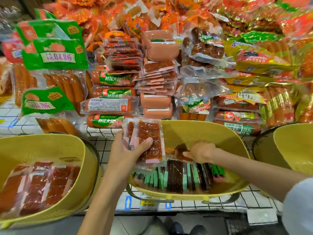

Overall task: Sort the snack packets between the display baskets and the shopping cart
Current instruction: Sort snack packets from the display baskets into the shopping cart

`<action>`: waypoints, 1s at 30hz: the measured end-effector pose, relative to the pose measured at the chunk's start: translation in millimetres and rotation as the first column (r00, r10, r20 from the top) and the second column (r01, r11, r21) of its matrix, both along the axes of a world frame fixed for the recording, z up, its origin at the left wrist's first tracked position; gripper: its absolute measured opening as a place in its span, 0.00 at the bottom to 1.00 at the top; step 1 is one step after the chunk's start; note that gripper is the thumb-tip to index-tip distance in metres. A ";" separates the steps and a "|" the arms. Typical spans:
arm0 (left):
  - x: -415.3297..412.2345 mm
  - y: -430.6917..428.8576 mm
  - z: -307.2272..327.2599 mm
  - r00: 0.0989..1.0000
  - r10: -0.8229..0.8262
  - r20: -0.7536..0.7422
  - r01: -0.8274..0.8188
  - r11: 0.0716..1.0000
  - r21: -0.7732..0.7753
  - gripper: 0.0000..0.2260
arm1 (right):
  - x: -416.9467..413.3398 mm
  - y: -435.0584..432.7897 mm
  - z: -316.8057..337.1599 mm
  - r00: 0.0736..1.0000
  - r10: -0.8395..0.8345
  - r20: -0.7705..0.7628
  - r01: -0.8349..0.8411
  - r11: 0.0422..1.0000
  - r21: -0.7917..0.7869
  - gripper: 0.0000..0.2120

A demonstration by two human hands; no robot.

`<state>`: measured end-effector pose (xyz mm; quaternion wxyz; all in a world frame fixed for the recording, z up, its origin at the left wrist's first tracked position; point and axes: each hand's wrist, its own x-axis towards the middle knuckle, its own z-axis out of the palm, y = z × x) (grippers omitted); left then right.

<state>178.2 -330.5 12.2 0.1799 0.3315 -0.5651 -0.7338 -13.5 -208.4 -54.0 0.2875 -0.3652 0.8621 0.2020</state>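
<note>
left hand (125, 150), right hand (201, 152) gripping red packets (149, 133)

We read this as a shop, food aisle. Sealed sausage packs (110, 106) are stacked in piles at the far side, with a handwritten price card (243, 97) on the right pile. A barcode shelf label (147, 203) sits at the near edge. Yellow display baskets (194, 133) along the front hold identical snack packets (176, 177).

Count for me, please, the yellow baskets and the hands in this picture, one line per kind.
Yellow baskets: 3 (left basket, middle basket, right basket)
Hands: 2 (left hand gripping red packets; right hand pinching a packet in the middle basket)
Total: 5
</note>
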 end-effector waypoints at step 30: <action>3.8 7.7 6.6 0.996 0.075 -0.040 -0.080 0.983 -0.163 0.16 | 30.8 16.6 77.3 -0.045 0.143 0.989 0.942 0.335 -0.005 0.17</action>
